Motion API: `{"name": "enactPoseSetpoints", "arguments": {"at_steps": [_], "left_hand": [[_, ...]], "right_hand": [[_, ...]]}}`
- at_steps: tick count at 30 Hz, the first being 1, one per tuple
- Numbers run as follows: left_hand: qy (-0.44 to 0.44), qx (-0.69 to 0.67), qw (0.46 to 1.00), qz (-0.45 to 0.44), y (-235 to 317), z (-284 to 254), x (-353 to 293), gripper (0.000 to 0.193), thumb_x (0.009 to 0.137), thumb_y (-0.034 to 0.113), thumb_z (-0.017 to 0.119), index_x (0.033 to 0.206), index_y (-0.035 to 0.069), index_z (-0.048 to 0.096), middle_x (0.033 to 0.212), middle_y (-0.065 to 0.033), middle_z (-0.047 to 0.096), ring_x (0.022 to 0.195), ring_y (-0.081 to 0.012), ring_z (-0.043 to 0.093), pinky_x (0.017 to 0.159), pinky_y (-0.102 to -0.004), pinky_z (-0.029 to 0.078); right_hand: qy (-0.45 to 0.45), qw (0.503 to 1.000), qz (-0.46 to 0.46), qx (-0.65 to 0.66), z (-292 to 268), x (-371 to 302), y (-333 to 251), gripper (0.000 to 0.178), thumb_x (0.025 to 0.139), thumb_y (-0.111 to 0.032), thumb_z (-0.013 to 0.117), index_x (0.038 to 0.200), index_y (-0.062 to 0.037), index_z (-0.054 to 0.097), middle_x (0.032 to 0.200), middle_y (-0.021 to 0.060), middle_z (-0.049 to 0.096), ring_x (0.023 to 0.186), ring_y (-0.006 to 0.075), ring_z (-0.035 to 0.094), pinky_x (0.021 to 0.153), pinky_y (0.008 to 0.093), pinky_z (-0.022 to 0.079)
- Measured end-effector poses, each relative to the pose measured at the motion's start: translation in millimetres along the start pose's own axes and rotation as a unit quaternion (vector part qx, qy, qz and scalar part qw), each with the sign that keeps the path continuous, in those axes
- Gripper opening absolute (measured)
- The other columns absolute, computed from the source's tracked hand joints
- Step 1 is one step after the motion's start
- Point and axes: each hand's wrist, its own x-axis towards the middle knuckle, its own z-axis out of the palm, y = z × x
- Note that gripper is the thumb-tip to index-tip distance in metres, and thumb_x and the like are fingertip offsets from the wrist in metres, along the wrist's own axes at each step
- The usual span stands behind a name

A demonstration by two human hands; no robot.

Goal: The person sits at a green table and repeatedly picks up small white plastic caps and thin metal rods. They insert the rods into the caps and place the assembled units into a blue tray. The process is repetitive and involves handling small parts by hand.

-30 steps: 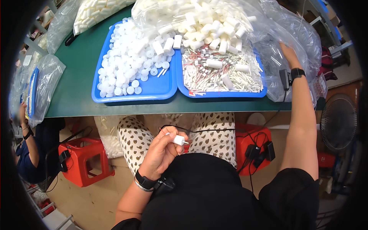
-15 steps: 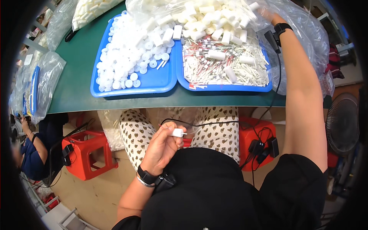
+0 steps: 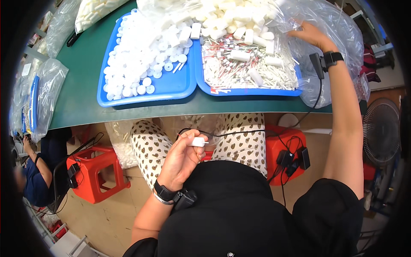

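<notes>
Head view: the left hand (image 3: 182, 160) is closed in a pinch, thumb and fingers around a small white cylinder (image 3: 197, 141), whose thin pin (image 3: 206, 142) points right, away from the fingertips. Behind these fingers, at the wrist, sits a black band (image 3: 165, 192). Ahead of them, past the edge of the green table (image 3: 81, 92), are two blue trays side by side: the left tray (image 3: 182, 88) carries translucent white discs (image 3: 132, 64), the right tray (image 3: 257, 92) slim white and red pieces (image 3: 278, 78). Farther ahead, well beyond the left fingers, the right hand (image 3: 314, 36) reaches with fingers loosely extended beside clear plastic (image 3: 349, 47); whether they grip any of it I cannot tell. Just left of those fingertips lie heaped cream-white cylinders (image 3: 235, 17).
</notes>
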Motion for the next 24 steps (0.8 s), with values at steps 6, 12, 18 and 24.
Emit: {"name": "enactPoseSetpoints", "arguments": {"at_steps": [6, 12, 18, 24], "left_hand": [[-0.015, -0.001, 1.000, 0.002, 5.4, -4.3, -2.8, 0.018, 0.097, 0.018, 0.058, 0.106, 0.003, 0.059, 0.100, -0.0118, 0.064, 0.072, -0.0152, 0.056, 0.068, -0.0279, 0.048], [-0.006, 0.008, 1.000, 0.011, 11.5, 5.9, -5.8, 0.016, 0.099, 0.015, 0.056, 0.105, 0.001, 0.059, 0.107, -0.0146, 0.063, 0.078, -0.0152, 0.057, 0.074, -0.0288, 0.050], [-0.023, 0.026, 0.998, 0.054, 17.5, 18.0, -8.2, 0.019, 0.101, 0.019, 0.055, 0.108, 0.001, 0.057, 0.113, -0.0149, 0.061, 0.082, -0.0151, 0.058, 0.080, -0.0297, 0.051], [-0.091, 0.076, 0.986, 0.117, 17.7, 25.6, -9.9, 0.017, 0.102, 0.022, 0.055, 0.103, 0.005, 0.055, 0.109, -0.0123, 0.061, 0.080, -0.0117, 0.057, 0.076, -0.0273, 0.049]], "right_hand": [[0.094, 0.995, 0.007, -0.016, 7.7, -32.5, -6.1, 0.078, 0.085, -0.056, 0.066, 0.142, -0.0068, 0.049, 0.145, 0.0213, 0.048, 0.136, 0.0341, 0.044, 0.111, 0.0400, 0.036], [0.227, 0.973, 0.017, 0.045, -9.0, -72.5, -49.6, 0.034, 0.086, -0.032, 0.076, 0.103, -0.0050, 0.063, 0.101, 0.0076, 0.062, 0.095, 0.0148, 0.057, 0.083, 0.0270, 0.046], [-0.039, 0.925, -0.114, 0.359, 47.5, -169.8, -184.9, 0.035, 0.089, -0.020, 0.072, 0.113, -0.0047, 0.051, 0.091, 0.0004, 0.051, 0.085, 0.0086, 0.049, 0.075, 0.0242, 0.044], [-0.104, 0.900, -0.169, 0.388, 125.1, -199.6, -225.4, 0.024, 0.096, -0.007, 0.059, 0.117, 0.0020, 0.056, 0.101, 0.0157, 0.064, 0.087, 0.0276, 0.066, 0.076, 0.0345, 0.052]]}}
